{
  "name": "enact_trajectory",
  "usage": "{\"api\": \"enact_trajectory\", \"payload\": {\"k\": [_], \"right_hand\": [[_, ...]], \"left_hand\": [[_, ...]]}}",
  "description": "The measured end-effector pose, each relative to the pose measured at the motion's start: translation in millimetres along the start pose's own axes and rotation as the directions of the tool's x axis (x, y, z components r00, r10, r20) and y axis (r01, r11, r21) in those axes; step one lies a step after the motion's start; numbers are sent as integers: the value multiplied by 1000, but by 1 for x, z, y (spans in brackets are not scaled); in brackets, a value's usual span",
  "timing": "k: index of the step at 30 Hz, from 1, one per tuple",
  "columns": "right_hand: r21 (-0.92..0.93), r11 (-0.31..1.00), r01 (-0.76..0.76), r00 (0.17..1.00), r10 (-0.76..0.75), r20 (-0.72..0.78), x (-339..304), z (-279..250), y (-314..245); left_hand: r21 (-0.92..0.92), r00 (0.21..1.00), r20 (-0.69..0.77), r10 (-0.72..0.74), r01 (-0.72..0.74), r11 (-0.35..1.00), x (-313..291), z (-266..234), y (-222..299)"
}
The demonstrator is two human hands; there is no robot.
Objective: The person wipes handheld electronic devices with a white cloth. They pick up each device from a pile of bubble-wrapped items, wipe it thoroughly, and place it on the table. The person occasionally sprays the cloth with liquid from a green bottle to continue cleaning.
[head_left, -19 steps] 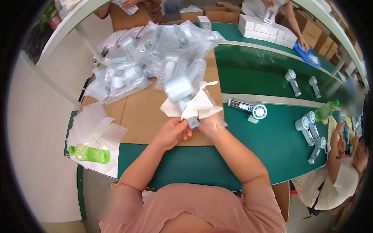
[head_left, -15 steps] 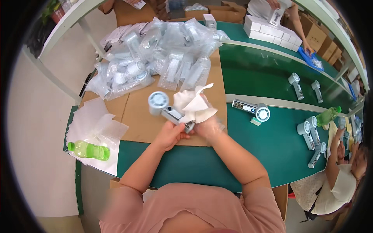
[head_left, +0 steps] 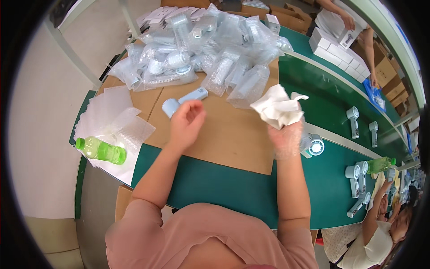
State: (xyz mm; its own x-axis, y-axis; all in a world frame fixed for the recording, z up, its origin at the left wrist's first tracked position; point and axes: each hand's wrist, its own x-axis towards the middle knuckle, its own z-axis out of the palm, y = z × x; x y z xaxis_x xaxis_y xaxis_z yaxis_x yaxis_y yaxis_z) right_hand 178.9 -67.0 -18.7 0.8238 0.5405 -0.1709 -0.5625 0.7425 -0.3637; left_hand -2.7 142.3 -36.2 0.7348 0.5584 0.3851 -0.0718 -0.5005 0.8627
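A light-blue handheld fan (head_left: 192, 95) lies on the cardboard sheet, its handle pointing away to the right. My left hand (head_left: 189, 121) is just on the near side of it, fingers loosely curled with a gap between them and nothing in them. Whether a fingertip still touches the fan I cannot tell. Farther right, my right hand (head_left: 285, 136) grips a crumpled white cloth (head_left: 278, 107); clear plastic is wrapped about that wrist. Partly hidden behind this hand, another fan (head_left: 316, 146) rests on the green table.
Bubble-wrapped fans (head_left: 210, 49) are heaped on the far part of the cardboard (head_left: 224, 143). At left, a green-capped bottle (head_left: 102, 151) lies on bubble-wrap sheets (head_left: 101, 114). Several fans (head_left: 353, 179) and another bottle (head_left: 380, 165) are at right. Co-workers handle white boxes (head_left: 336, 54) and fans.
The fan has left my hands and now lies on the cardboard, turned over. My right hand has moved right with the cloth, and my left hand is empty. The whole view has shifted.
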Motion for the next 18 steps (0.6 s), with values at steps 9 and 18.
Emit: {"api": "enact_trajectory", "payload": {"k": [9,18], "right_hand": [[38,992,121,988,-124,95,-6,16,-25],[94,993,69,987,-82,137,-8,12,-33]], "left_hand": [[573,997,33,-69,37,819,66,-22,-14],[645,876,483,-8,-349,679,30,0,-1]]}}
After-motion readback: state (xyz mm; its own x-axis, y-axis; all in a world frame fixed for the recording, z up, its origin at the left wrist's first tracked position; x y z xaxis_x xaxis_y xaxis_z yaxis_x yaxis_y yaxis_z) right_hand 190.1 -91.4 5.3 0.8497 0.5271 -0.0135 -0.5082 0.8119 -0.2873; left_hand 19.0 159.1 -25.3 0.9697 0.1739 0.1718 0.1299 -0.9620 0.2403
